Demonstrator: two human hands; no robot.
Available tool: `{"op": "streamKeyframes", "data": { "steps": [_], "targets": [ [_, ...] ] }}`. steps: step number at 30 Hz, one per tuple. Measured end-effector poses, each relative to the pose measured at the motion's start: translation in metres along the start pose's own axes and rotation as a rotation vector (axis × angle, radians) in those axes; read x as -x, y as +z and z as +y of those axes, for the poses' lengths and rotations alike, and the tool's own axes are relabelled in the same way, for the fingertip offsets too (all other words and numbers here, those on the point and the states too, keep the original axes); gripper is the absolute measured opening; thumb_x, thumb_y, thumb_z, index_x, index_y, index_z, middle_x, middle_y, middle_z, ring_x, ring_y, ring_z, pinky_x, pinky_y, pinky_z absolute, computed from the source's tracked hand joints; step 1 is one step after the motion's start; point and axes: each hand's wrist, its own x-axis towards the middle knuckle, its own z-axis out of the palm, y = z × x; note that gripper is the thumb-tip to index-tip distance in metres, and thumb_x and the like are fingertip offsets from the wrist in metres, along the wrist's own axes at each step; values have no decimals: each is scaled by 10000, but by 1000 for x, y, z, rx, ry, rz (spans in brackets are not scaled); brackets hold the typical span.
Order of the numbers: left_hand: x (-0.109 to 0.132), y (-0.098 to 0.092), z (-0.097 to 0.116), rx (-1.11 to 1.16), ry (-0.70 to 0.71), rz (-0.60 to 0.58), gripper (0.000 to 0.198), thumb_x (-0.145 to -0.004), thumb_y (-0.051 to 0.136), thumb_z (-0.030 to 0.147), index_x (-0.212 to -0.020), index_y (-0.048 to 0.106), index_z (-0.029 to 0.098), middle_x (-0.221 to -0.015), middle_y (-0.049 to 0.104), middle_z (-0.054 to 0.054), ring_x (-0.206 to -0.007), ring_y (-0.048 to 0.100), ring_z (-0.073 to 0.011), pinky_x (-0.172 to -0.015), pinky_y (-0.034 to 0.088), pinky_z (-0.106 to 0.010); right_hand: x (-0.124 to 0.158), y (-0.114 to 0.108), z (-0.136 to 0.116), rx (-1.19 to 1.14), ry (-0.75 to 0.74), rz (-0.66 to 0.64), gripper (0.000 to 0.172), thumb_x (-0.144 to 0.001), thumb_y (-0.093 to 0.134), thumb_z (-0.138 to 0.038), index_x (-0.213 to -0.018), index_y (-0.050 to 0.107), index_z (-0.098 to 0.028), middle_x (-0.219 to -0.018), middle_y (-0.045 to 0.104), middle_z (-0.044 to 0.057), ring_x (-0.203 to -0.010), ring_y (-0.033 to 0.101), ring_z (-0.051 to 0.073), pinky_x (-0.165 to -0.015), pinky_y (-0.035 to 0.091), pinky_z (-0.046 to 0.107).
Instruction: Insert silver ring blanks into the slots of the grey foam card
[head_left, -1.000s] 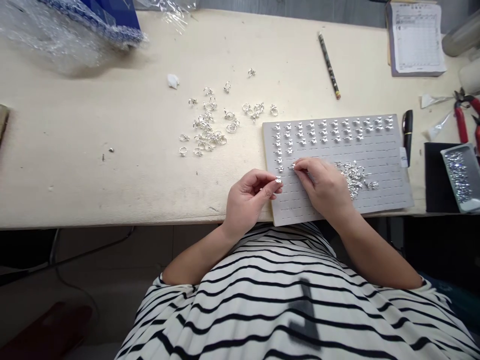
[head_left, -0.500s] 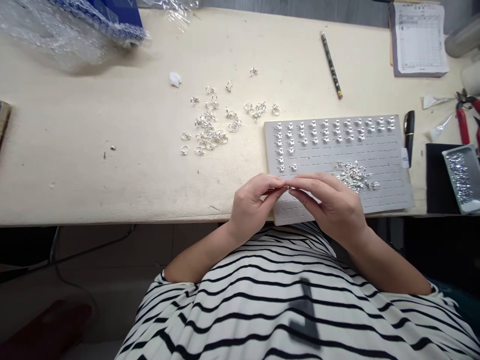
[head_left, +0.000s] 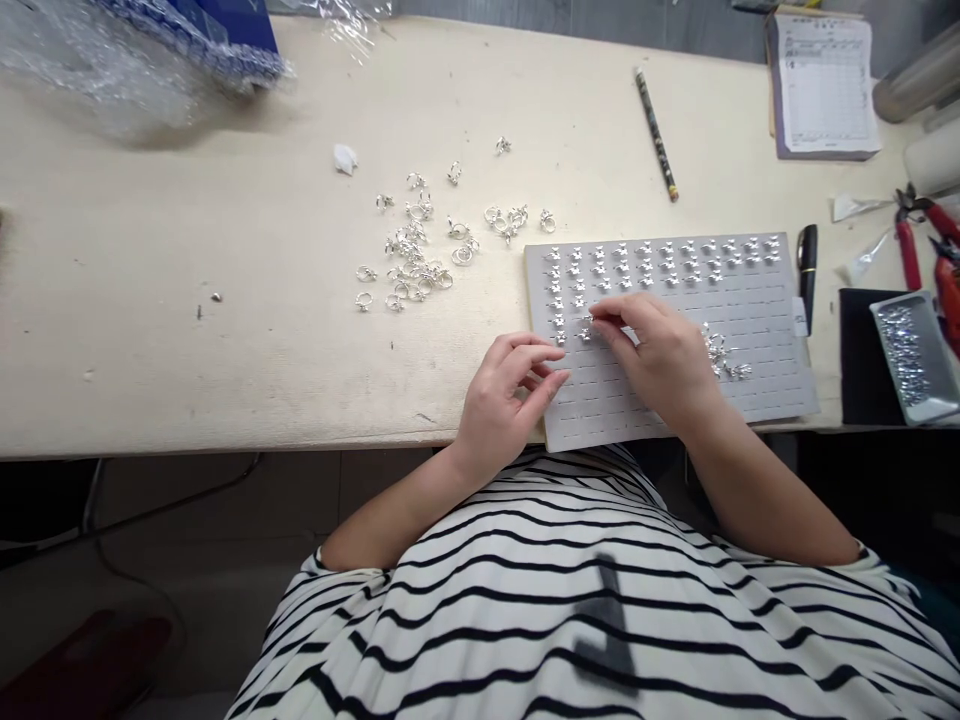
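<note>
A grey slotted foam board (head_left: 765, 330) lies at the table's front edge, its upper rows filled with small silver rings (head_left: 660, 262). My right hand (head_left: 660, 355) rests on the board and pinches a silver ring (head_left: 592, 319) at a slot on the board's left side. Behind that hand lies a small pile of loose rings (head_left: 721, 352) on the board. My left hand (head_left: 504, 395) hovers at the board's left edge, fingers curled loosely and apart, with nothing visible in them.
Many loose silver rings (head_left: 420, 250) are scattered on the beige table (head_left: 187, 350) left of the board. A pencil (head_left: 656, 130), a black pen (head_left: 807, 262), a paper pad (head_left: 823, 85), red pliers (head_left: 911, 245), a tray of small parts (head_left: 911, 355) and bubble wrap (head_left: 112, 60) lie around.
The hands met over the board's front edge half a second ago. Since then my right hand has carried a ring up to the board's left slots, and my left hand has drawn back.
</note>
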Motion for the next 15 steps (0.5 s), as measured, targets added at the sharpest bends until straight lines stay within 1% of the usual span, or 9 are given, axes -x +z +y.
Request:
{"op": "streamKeyframes", "data": {
  "steps": [4, 6, 8, 9, 11, 12, 13, 15],
  "targets": [
    [1, 1, 1, -17, 8, -10, 98, -987, 671, 257, -1071, 710, 225, -1158, 640, -52, -819, 675, -87, -710, 604, -203, -3, 9, 5, 19, 5, -29, 111, -987, 612, -228, -1055, 698, -244, -1024, 752, 32, -905, 687, 191, -739, 529, 326],
    [0, -2, 3, -34, 17, -17, 101, -992, 661, 261, -1074, 709, 227, -1155, 638, -49, -820, 672, -90, -703, 598, -203, -3, 10, 5, 26, 1, -41, 116, -988, 605, -224, -1058, 695, -243, -1023, 752, 31, -908, 687, 193, -737, 524, 326],
    [-3, -12, 4, -108, 21, -18, 143, -996, 654, 298, -1117, 705, 242, -1173, 634, -58, -850, 670, -112, -712, 596, -226, -2, 10, 4, 29, -8, -41, 118, -991, 603, -234, -1066, 693, -247, -1024, 752, 31, -908, 689, 199, -740, 528, 333],
    [-6, -20, 4, -176, 17, -11, 183, -995, 654, 328, -1155, 700, 251, -1196, 630, -70, -893, 669, -139, -743, 601, -256, -2, 9, 3, 28, -13, -30, 119, -991, 607, -242, -1072, 693, -248, -1025, 752, 33, -904, 691, 202, -741, 532, 339],
    [-16, -42, 3, -365, -14, 28, 324, -966, 685, 408, -1256, 676, 264, -1278, 612, -110, -1049, 646, -230, -882, 600, -372, -1, 5, 2, 19, -27, 16, 121, -990, 620, -261, -1085, 693, -248, -1026, 753, 40, -896, 696, 206, -747, 546, 350],
    [-22, -56, 1, -474, -36, 69, 430, -930, 720, 452, -1311, 656, 263, -1340, 590, -137, -1178, 601, -303, -1003, 556, -471, 0, 2, 1, 16, -36, 43, 123, -994, 620, -273, -1091, 692, -247, -1024, 753, 45, -894, 699, 208, -750, 552, 355],
    [-29, -71, -2, -570, -65, 124, 572, -868, 778, 497, -1367, 627, 261, -1415, 554, -161, -1301, 524, -380, -1117, 463, -571, 0, 0, -1, 15, -44, 66, 130, -1001, 615, -286, -1098, 690, -246, -1021, 752, 50, -899, 701, 211, -755, 557, 360],
    [-44, -101, -12, -730, -145, 181, 889, -735, 862, 586, -1485, 538, 236, -1543, 454, -211, -1438, 356, -498, -1225, 244, -696, 2, -6, -3, 13, -61, 91, 146, -1012, 600, -307, -1117, 683, -246, -1021, 747, 60, -918, 702, 219, -769, 565, 370]
  ]
}}
